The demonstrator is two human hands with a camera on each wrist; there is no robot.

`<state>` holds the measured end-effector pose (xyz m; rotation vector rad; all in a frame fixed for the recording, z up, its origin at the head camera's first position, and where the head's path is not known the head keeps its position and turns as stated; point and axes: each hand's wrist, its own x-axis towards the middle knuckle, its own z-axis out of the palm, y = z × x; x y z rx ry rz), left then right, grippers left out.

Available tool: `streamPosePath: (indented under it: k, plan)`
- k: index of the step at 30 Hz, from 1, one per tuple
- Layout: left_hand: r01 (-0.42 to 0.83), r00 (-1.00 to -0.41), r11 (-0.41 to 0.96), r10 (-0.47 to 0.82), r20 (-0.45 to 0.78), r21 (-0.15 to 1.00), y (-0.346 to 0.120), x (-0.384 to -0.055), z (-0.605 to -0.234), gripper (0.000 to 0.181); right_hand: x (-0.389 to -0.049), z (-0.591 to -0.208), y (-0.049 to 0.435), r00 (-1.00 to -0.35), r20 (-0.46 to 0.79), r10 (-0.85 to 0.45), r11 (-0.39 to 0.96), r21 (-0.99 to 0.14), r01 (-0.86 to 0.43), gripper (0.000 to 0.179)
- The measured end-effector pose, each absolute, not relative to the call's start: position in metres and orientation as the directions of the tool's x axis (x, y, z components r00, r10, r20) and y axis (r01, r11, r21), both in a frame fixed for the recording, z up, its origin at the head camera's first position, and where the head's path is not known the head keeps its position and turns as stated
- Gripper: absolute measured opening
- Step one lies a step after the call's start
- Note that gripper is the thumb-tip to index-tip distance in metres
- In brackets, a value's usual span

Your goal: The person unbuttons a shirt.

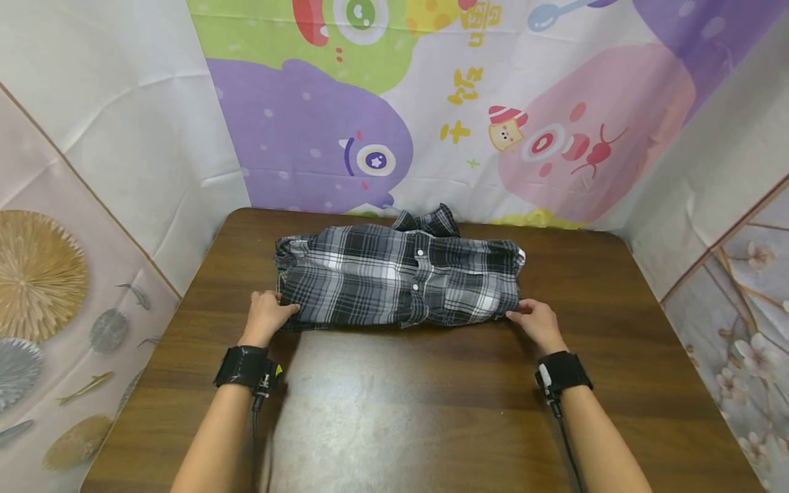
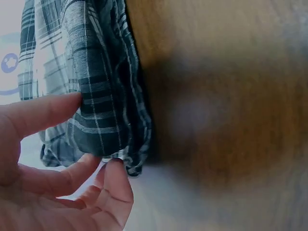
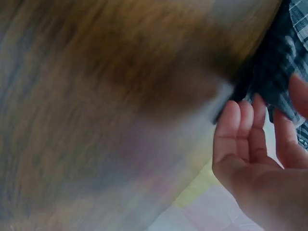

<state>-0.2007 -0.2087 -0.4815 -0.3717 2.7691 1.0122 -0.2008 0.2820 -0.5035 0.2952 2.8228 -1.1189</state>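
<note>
A black, grey and white plaid shirt (image 1: 370, 274) lies folded into a wide band across the table, its white buttons facing up. At its near left corner my left hand (image 1: 266, 316) pinches the folded layers; the left wrist view has the thumb (image 2: 57, 111) on top of the cloth and the other fingers at its edge. My right hand (image 1: 537, 322) pinches the near right corner. In the right wrist view its thumb (image 3: 299, 94) and fingers stand on either side of the dark cloth (image 3: 274, 72). A bunched piece of plaid cloth (image 1: 439, 222) sticks out beyond the far edge.
The brown wooden table (image 1: 394, 411) has rounded far corners. Behind it hangs a cartoon-printed cloth (image 1: 320, 130), with patterned side panels left and right. Black wrist straps (image 1: 566, 371) with cables trail along both forearms.
</note>
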Motion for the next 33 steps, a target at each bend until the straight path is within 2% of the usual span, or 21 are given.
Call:
streamPosePath:
  k: [4,8,13,18,20,22,25,28,30,33]
  plan:
    - [-0.255,-0.967,0.737,-0.185,-0.177,0.625,-0.211,-0.199,-0.486,0.037,-0.201,-0.502,0.279,-0.975,-0.087,0.204,0.675,-0.709,0.205,0.037]
    - [-0.195,-0.974,0.669,-0.219,-0.06,0.717,-0.211,-0.2,-0.485,0.028,-0.204,-0.496,0.276,-0.967,0.046,0.251,0.631,-0.766,0.127,0.03]
    - [-0.15,-0.955,0.417,-0.295,-0.023,0.897,-0.208,-0.203,-0.476,0.022,-0.208,-0.481,0.27,-0.93,0.163,0.33,0.533,-0.845,0.042,0.023]
    - [-0.093,-0.95,0.139,-0.308,-0.046,0.986,-0.205,-0.207,-0.465,0.013,-0.215,-0.465,0.266,-0.89,0.249,0.382,0.48,-0.876,-0.039,0.02]
    - [-0.054,-0.961,0.032,-0.275,-0.043,0.998,-0.204,-0.209,-0.461,0.018,-0.218,-0.458,0.264,-0.88,0.275,0.389,0.471,-0.88,-0.066,0.02]
    - [-0.032,-0.978,-0.045,-0.207,-0.04,0.998,-0.204,-0.21,-0.457,0.031,-0.221,-0.452,0.263,-0.873,0.292,0.389,0.463,-0.882,-0.089,0.021]
    - [-0.024,-0.997,-0.059,-0.071,-0.028,0.998,-0.204,-0.21,-0.451,0.051,-0.225,-0.444,0.26,-0.869,0.306,0.389,0.453,-0.885,-0.109,0.022]
    - [0.02,-0.999,0.025,0.031,0.019,0.999,-0.205,-0.21,-0.446,0.06,-0.228,-0.438,0.258,-0.863,0.319,0.392,0.463,-0.879,-0.115,0.023]
    - [0.077,-0.996,0.058,0.059,0.074,0.995,-0.204,-0.213,-0.444,0.063,-0.23,-0.435,0.258,-0.856,0.33,0.399,0.477,-0.872,-0.114,0.022]
    - [0.158,-0.987,0.056,0.022,0.157,0.986,-0.201,-0.216,-0.44,0.057,-0.232,-0.432,0.257,-0.848,0.331,0.413,0.496,-0.863,-0.095,0.022]
